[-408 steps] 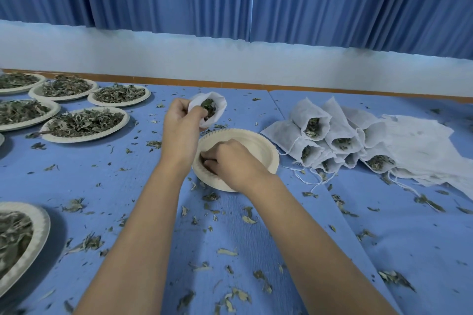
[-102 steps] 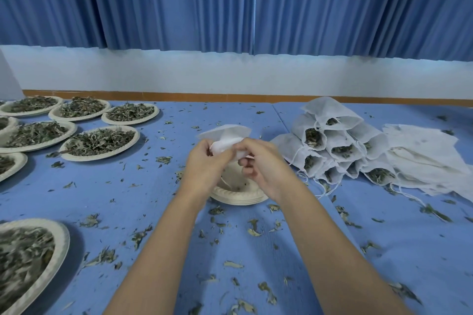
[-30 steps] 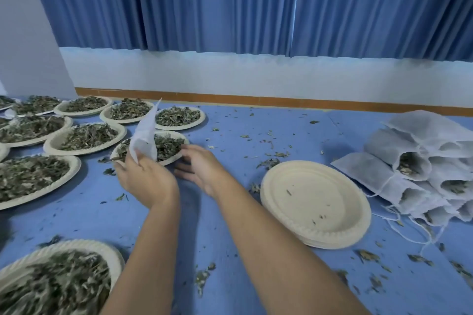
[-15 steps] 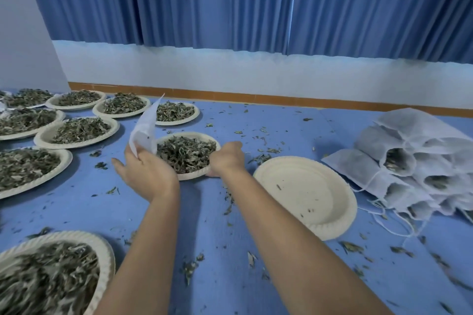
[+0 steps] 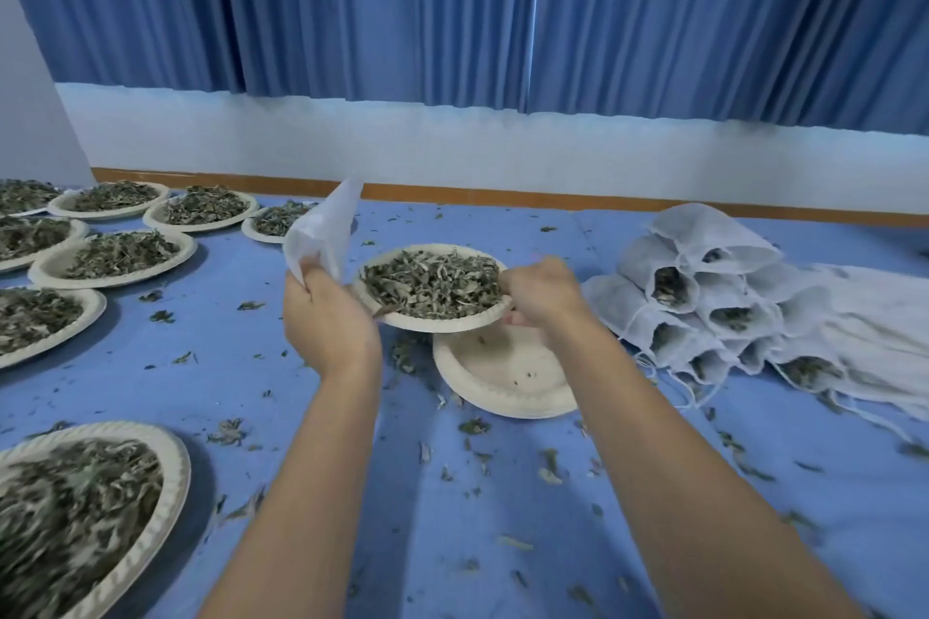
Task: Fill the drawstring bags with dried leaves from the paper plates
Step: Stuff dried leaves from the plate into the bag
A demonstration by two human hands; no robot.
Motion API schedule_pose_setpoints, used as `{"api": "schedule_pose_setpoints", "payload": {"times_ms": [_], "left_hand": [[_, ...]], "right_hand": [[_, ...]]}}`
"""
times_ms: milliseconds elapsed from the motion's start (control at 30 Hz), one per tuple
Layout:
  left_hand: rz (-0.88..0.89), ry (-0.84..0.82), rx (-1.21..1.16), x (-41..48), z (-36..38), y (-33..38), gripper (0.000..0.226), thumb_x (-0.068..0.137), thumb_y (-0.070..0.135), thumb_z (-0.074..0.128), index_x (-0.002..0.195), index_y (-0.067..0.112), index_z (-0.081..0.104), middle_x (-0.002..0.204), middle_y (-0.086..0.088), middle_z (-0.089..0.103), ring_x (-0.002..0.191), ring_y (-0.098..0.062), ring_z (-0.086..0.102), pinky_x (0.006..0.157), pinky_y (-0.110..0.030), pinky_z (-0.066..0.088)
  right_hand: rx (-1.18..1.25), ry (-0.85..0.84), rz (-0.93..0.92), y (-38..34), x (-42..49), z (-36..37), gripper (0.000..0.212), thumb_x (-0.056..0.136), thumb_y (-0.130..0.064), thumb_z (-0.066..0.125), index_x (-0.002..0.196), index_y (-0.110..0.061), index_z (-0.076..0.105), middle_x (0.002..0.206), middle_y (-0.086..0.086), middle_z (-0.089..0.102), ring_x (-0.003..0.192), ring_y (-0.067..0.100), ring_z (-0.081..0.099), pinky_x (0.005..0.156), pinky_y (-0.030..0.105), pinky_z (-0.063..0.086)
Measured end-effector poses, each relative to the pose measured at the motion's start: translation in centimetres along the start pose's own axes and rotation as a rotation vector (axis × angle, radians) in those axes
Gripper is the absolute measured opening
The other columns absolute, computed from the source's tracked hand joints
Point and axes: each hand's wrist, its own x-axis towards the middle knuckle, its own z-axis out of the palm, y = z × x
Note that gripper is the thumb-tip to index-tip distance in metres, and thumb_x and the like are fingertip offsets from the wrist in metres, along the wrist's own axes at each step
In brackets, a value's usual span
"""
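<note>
Pinched in the left hand (image 5: 327, 317): one flat, empty bag (image 5: 324, 231), sticking up above the fist. Gripped by the right hand (image 5: 545, 292) at its right rim: a full plate (image 5: 442, 324), held over the empty plate (image 5: 507, 382) mid-mat (image 5: 653, 493). Done, judging by the stack: filled bags (image 5: 704, 307) piled near the right edge, unfilled bags (image 5: 864, 317) just beside. Left to do: heaped plates (image 5: 50, 274) along the left edge, another plate (image 5: 171, 467) at the near left corner. Likely well short of finished.
</note>
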Motion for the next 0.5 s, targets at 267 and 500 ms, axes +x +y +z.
{"api": "schedule_pose_setpoints", "payload": {"times_ms": [267, 500], "left_hand": [[-0.054, -0.145, 0.076, -6.1, 1.9, -2.3, 0.035, 0.101, 0.033, 0.034, 0.100, 0.010, 0.060, 0.081, -0.001, 0.058, 0.084, -0.023, 0.058, 0.071, -0.037, 0.041], [-0.006, -0.180, 0.171, -6.7, 1.6, -3.0, 0.029, 0.101, 0.029, 0.034, 0.090, 0.010, 0.053, 0.070, 0.002, 0.047, 0.063, -0.014, 0.045, 0.053, -0.032, 0.030]], "right_hand": [[-0.096, 0.158, 0.002, 4.5, -2.0, -6.2, 0.020, 0.081, -0.008, 0.054, 0.061, -0.005, 0.052, 0.059, 0.012, 0.058, 0.067, 0.030, 0.060, 0.081, 0.049, 0.055], [-0.387, 0.233, -0.068, 6.0, -2.7, -6.6, 0.040, 0.091, -0.019, 0.047, 0.053, -0.010, 0.040, 0.066, 0.009, 0.047, 0.068, 0.026, 0.044, 0.053, 0.030, 0.028]]}}
